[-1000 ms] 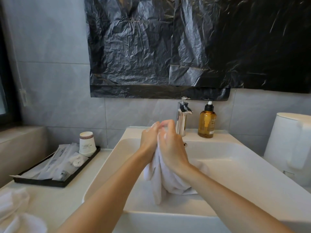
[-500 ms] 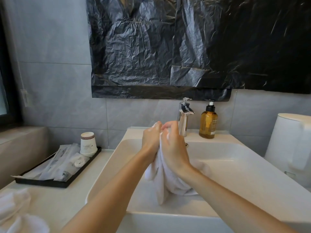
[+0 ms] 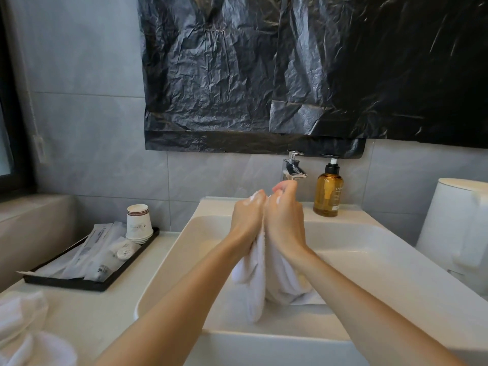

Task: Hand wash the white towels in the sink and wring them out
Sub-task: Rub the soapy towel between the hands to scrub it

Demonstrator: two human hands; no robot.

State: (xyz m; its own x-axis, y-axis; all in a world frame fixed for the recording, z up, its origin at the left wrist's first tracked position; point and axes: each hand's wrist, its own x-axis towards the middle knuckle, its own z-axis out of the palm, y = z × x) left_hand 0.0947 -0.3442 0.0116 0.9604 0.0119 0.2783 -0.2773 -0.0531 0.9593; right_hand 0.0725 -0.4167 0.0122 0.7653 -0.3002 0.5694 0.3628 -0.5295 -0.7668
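A white towel (image 3: 260, 276) hangs bunched over the white sink (image 3: 369, 262), its lower end trailing into the basin. My left hand (image 3: 247, 219) and my right hand (image 3: 285, 220) hold its upper part between them, palms facing each other, fingers curled around the cloth just in front of the chrome tap (image 3: 291, 167). White foam shows on my fingertips. More white towels (image 3: 23, 331) lie on the counter at the bottom left.
An amber soap pump bottle (image 3: 328, 195) stands on the sink ledge right of the tap. A black tray (image 3: 87, 282) with wrapped toiletries and stacked paper cups (image 3: 138, 223) sits on the left counter. A white toilet (image 3: 459, 233) stands at the right. Black plastic sheeting covers the wall above.
Both hands stay pressed around the towel and have shifted only slightly against each other; the right fingers reach a little higher than the left. The towel hangs as before.
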